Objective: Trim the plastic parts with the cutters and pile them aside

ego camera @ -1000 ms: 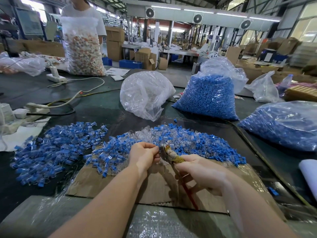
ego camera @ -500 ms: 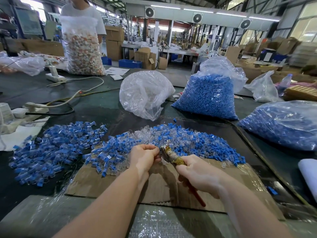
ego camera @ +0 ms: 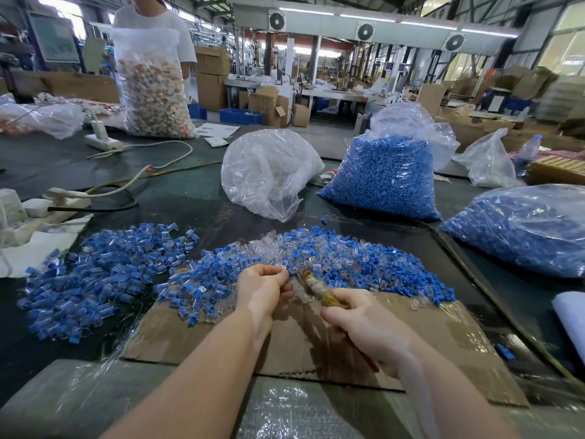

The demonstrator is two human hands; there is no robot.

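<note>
A power strip [ego camera: 103, 141] with a white cable [ego camera: 164, 163] is laid on the dark counter [ego camera: 177, 188]; cardboard boxes [ego camera: 212, 76] are stacked beyond, under wall fans [ego camera: 364, 31].

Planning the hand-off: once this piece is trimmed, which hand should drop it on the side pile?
Left. The left hand already pinches the part, nearer the pile at left; the right hand grips the cutters.

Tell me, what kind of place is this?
Most likely a factory floor or packing workshop: big bags of blue parts, stacked cartons, and ceiling fans over long worktables.
</note>
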